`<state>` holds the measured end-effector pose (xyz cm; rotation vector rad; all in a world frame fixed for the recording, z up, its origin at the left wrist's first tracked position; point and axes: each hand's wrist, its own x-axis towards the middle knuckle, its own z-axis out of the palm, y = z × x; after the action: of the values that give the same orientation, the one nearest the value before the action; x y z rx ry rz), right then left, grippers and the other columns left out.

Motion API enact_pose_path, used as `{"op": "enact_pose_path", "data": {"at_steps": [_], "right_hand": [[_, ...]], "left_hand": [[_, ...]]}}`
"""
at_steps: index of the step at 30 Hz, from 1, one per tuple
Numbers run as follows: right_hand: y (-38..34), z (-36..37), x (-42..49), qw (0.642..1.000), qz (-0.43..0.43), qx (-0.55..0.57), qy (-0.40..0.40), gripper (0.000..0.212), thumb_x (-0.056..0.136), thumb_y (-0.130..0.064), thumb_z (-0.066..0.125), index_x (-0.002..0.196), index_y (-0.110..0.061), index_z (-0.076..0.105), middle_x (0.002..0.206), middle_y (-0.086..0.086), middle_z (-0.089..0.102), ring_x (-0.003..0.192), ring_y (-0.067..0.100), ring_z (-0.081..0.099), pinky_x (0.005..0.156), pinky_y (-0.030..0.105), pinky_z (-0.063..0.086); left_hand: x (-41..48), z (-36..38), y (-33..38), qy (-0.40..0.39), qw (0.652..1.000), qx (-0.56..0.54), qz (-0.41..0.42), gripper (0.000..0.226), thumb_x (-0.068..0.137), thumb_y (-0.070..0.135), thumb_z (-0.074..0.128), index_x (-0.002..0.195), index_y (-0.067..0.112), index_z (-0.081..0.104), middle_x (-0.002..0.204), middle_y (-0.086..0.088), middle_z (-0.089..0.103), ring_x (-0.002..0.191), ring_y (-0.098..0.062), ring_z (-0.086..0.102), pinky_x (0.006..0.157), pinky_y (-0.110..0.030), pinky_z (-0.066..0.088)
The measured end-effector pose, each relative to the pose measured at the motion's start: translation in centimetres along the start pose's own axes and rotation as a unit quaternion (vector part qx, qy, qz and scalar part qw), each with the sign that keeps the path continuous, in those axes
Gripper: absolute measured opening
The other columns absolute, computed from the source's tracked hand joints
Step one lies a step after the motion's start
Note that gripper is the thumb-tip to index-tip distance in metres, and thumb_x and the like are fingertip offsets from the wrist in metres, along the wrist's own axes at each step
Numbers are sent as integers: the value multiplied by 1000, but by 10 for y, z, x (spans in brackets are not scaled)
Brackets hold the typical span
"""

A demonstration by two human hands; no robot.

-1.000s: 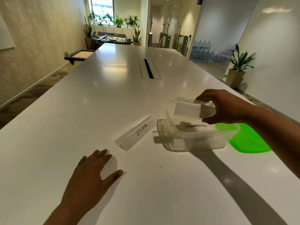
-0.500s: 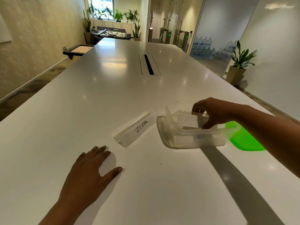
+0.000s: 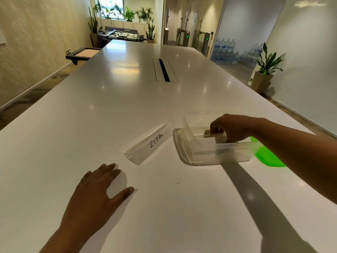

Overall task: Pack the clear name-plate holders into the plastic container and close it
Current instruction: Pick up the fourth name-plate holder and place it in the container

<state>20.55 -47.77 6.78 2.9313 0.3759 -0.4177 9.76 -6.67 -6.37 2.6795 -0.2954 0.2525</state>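
Right hand (image 3: 235, 130): we see our fingers closed on a name-plate holder (image 3: 219, 138) inside the plastic container (image 3: 204, 152), near the tabletop's right edge.
Left hand (image 3: 94, 192): flat, empty.
ZEBRA holder (image 3: 148, 143): just left of the container.

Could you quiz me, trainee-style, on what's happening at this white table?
1. True or false: the right hand is inside the clear container.
2. Which word is on the name holder lying outside it? A) ZEBRA B) LION C) TIGER
3. Fill in: the left hand rests flat on the ____.

Key: 1 true; 2 A; 3 table. The green lid lies beside the container, not yet on.
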Motion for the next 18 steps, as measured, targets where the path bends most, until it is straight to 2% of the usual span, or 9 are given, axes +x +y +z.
{"op": "enact_pose_path", "data": {"at_steps": [10, 13, 18], "right_hand": [[1, 11, 1, 1000, -14, 20, -16, 36, 71, -21, 73, 104, -29, 64, 99, -3, 68, 85, 19, 63, 79, 39, 55], [2, 11, -1, 999, -17, 30, -16, 32, 72, -20, 74, 103, -27, 65, 94, -6, 67, 83, 18, 62, 78, 35, 54], [0, -4, -6, 996, -15, 72, 42, 36, 74, -39, 79, 103, -21, 68, 95, -6, 69, 83, 9, 64, 78, 28, 55]], "left_hand": [[0, 1, -2, 5, 1000, 5, 4, 87, 69, 85, 34, 131, 27, 55, 146, 11, 46, 139, -10, 35, 116, -37, 21], [0, 1, -2, 6, 1000, 6, 8, 87, 70, 84, 35, 130, 26, 56, 145, 10, 47, 138, -10, 36, 115, -37, 21], [1, 1, -3, 3, 1000, 5, 5, 88, 69, 85, 35, 131, 26, 56, 146, 10, 46, 138, -10, 36, 115, -37, 20]]}}
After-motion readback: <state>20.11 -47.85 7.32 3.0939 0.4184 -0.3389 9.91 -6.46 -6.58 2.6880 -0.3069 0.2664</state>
